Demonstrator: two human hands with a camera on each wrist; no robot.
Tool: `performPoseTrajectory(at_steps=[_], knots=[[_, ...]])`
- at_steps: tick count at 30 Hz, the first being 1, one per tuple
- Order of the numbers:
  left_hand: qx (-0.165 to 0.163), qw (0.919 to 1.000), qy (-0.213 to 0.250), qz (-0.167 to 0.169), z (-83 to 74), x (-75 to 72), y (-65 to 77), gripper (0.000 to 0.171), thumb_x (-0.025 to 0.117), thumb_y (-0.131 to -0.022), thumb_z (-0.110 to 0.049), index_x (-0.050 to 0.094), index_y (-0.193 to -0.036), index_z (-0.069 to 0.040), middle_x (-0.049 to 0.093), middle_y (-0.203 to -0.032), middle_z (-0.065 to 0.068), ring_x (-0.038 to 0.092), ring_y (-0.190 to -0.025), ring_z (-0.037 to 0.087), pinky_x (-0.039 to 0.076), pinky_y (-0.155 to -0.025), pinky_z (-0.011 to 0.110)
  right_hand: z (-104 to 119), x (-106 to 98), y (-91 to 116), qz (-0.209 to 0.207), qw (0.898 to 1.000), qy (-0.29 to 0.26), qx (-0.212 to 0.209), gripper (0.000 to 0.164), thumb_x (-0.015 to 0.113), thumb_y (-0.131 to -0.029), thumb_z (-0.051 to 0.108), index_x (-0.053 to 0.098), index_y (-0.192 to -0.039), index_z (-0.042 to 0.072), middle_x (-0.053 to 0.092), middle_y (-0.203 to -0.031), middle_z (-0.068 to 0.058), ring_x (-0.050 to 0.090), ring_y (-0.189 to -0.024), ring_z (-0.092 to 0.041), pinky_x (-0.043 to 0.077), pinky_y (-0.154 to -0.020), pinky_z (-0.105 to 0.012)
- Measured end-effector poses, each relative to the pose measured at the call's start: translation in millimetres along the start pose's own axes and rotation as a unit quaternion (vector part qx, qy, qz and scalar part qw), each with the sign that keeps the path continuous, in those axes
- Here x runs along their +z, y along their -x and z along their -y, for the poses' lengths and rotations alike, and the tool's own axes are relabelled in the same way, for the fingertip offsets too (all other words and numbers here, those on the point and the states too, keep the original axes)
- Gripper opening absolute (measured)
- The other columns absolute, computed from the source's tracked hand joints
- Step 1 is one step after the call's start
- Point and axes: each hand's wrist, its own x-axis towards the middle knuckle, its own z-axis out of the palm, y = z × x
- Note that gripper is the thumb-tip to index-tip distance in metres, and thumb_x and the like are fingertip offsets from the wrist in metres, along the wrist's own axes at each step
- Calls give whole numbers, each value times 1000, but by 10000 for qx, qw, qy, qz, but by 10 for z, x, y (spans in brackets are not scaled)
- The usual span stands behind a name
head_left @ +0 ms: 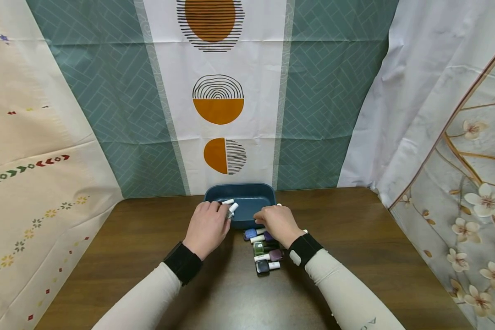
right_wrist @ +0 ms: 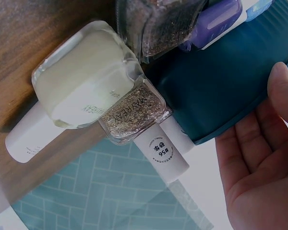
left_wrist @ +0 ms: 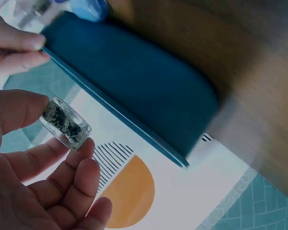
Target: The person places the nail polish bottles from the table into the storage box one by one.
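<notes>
Clear glass nail-polish bottle with dark flecks, pinched in the left hand at the left part of the dark-blue rectangular bin; right hand gripping that bin's rim, right side; coloured glass polish bottles with white caps line the brown wooden desk, near side of the bin!

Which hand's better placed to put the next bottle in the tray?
Probably the left hand: it pinches a flecked bottle near the tray, while the right hand grips the tray and holds no bottle.
</notes>
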Motion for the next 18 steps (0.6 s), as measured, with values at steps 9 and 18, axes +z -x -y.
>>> performPoseTrajectory(at_steps=[9, 18], knots=[[-124, 9997, -140, 169, 155, 115, -143, 34, 86, -98, -20, 73, -121, 1, 71, -102, 15, 62, -92, 34, 56, -99, 49, 9, -14, 5, 3, 9998, -181, 41, 15, 81, -101, 16, 88, -115, 15, 83, -104, 1, 79, -95, -19, 65, -82, -43], [-268, 9994, -84, 179, 264, 240, -237, 35, 88, -95, -16, 74, -123, 1, 71, -104, 18, 66, -96, 37, 56, -101, 54, 24, -28, -1, -28, 9998, -179, 2, 13, 81, -102, 15, 88, -112, 14, 83, -102, 0, 79, -93, -20, 65, -82, -44]])
